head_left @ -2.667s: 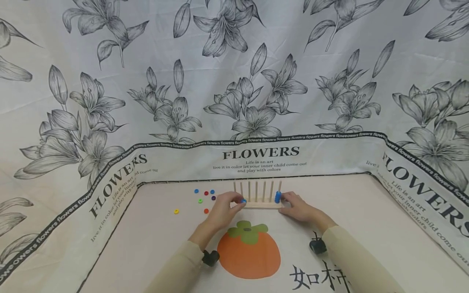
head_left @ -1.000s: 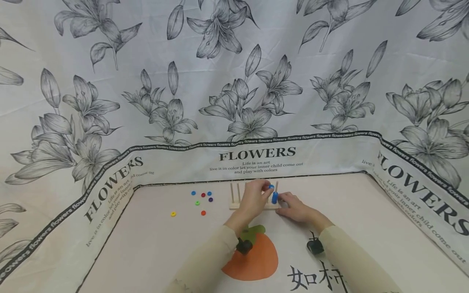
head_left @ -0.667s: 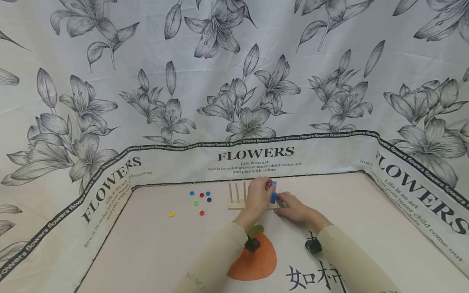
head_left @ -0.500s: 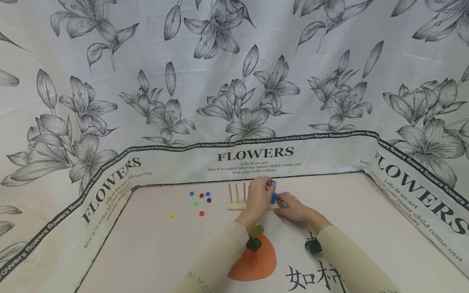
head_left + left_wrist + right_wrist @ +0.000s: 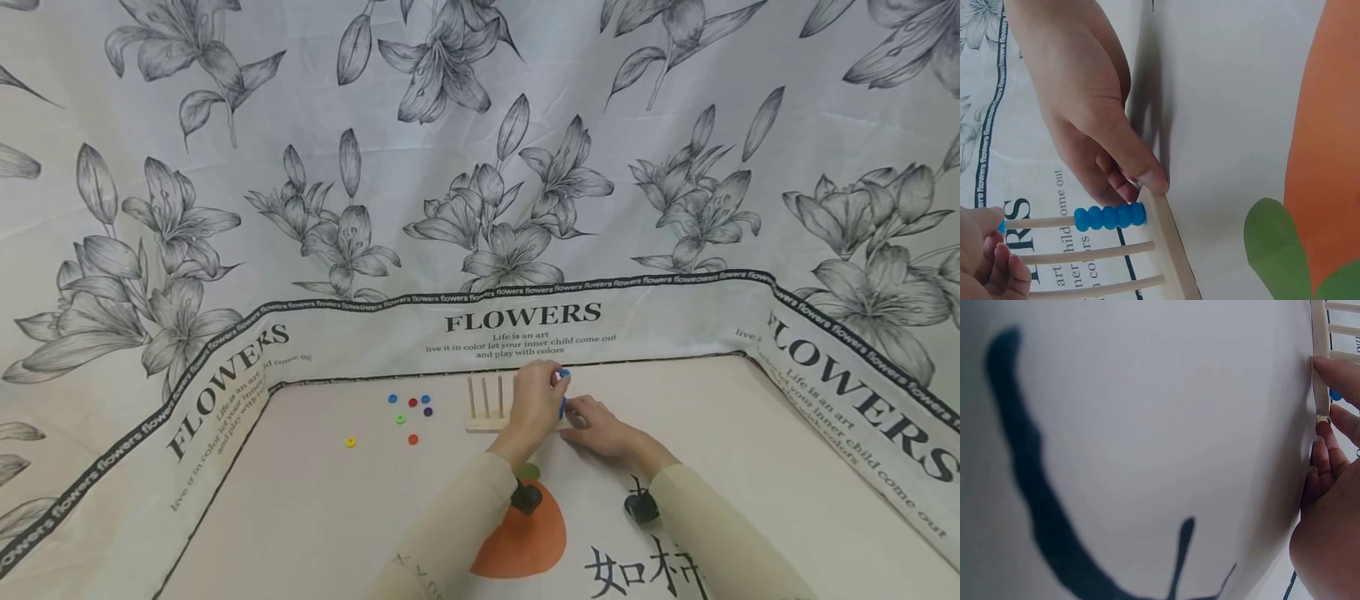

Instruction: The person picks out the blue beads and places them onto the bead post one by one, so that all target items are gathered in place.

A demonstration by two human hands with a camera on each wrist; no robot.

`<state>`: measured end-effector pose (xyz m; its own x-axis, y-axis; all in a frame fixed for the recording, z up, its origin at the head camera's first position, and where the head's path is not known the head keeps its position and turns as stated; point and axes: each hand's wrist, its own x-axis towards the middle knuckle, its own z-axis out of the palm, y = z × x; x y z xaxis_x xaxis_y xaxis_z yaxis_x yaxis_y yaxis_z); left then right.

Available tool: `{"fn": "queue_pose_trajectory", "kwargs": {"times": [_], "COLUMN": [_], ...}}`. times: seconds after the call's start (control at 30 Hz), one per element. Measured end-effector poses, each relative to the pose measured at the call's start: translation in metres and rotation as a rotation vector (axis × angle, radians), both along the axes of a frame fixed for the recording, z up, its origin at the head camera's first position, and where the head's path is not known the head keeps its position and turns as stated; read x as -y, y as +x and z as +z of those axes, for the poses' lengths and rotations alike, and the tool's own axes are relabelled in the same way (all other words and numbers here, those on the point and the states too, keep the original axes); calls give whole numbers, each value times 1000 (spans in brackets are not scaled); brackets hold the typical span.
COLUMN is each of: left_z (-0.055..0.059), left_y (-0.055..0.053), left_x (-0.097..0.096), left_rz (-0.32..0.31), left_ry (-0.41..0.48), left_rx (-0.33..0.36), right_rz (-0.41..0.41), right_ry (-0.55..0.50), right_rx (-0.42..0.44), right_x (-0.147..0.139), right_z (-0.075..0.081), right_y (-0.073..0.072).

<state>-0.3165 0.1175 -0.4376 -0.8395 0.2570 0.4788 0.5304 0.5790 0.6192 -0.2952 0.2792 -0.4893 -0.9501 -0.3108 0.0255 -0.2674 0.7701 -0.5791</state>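
Observation:
A wooden peg rack (image 5: 483, 425) stands at the far middle of the table. My left hand (image 5: 536, 407) pinches a small blue bead (image 5: 565, 374) at the top of the rack's rightmost peg; fingers partly cover it. Below it on that peg sits a stack of several blue beads (image 5: 1110, 217), seen plainly in the left wrist view. My right hand (image 5: 606, 429) grips the right end of the rack's base (image 5: 1320, 375), thumb on its front and fingers at the end. The head view loses the rack's middle pegs behind my left hand.
Several loose beads lie left of the rack, among them a yellow bead (image 5: 351, 442), a green bead (image 5: 401, 419) and a purple bead (image 5: 428, 412). A flower-printed curtain (image 5: 517, 325) rises behind the table. An orange persimmon print (image 5: 525, 542) marks the cloth.
My left hand has carried the blue bead from the rack's left end rightward and up to the top of the rightmost peg. The right hand stays on the base.

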Motion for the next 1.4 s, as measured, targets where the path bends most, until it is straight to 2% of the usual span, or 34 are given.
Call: {"fn": "queue_pose_trajectory", "kwargs": {"times": [0.43,0.7,0.83,0.97,1.07,1.23,1.4], "left_z": [0,-1,-2,-4,-6,-6,-4], "left_y": [-1,-3,-4,-5,-6,-3,-1], "left_x": [0,0,0,-1,-2,-3,-4], "left_rz": [7,26,31,50,59,78,117], "left_ry": [-39,-110,-176,-268,-292,-339,-384], "left_rx": [18,-8,-29,-92,-120,-115,-117], "right_rz": [-37,-25,-23,-32,-37,-29,-18], "right_ry": [-40,-10,-1,-6,-16,-29,-8], "right_rx": [18,14,17,19,20,10,2], "right_x": [-2,-1,-1,-1,-1,-2,0], "right_z": [-12,-8,-4,-6,-8,-11,-4], "right_y": [-7,-6,-4,-4,-5,-6,-2]}}
